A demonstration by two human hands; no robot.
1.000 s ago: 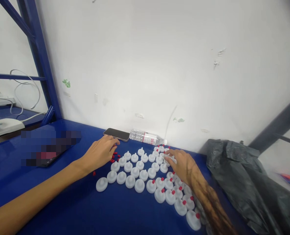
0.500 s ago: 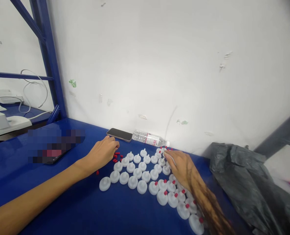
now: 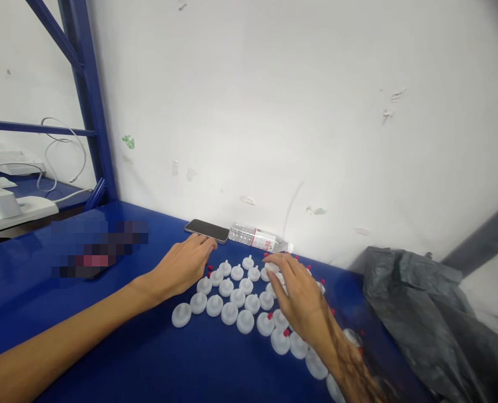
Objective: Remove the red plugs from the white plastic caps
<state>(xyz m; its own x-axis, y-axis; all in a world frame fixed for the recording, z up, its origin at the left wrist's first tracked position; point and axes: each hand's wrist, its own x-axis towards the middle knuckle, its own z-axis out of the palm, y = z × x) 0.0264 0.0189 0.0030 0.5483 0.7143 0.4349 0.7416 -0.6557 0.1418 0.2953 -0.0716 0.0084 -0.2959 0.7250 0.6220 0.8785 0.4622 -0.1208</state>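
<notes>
Several white round plastic caps (image 3: 231, 300) lie in rows on the blue table (image 3: 148, 358). Those toward the right carry small red tips (image 3: 269, 316). My left hand (image 3: 185, 264) rests palm down at the left edge of the rows, fingers curled over loose red tips (image 3: 209, 268) on the table; whether it holds one is hidden. My right hand (image 3: 293, 288) hovers over the rows with its fingertips pinched on a white cap (image 3: 271, 267) at the back.
A phone (image 3: 206, 230) and a lying water bottle (image 3: 259, 238) sit against the white wall. A black plastic bag (image 3: 425, 313) is heaped at the right. A blurred dark object (image 3: 93, 252) lies at the left, by a blue frame post (image 3: 91, 101).
My right hand has swung left and toward me over the caps, fingertips now on a back cap. My left hand has edged slightly right toward the red tips. The camera has shifted a little.
</notes>
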